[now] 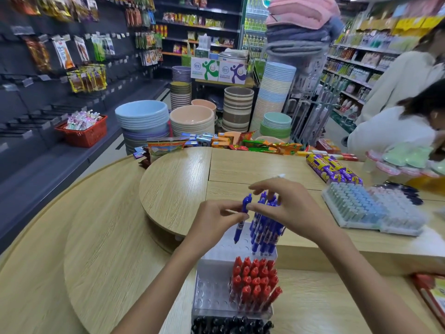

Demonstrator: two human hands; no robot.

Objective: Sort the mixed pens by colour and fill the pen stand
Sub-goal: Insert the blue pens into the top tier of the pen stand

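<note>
Over the stand's back tier, a blue pen is pinched by the left hand, tip just above open holes. Beside it, slotted blue pens are covered by the right hand, fingers curved; whether anything is gripped cannot be told. Red pens are seated mid-stand, black pens at the front.

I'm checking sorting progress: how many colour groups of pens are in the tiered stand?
3: blue pens on the top tier, red pens in the middle, black pens lowest, partly cut off by the frame; more may be hidden.
</note>
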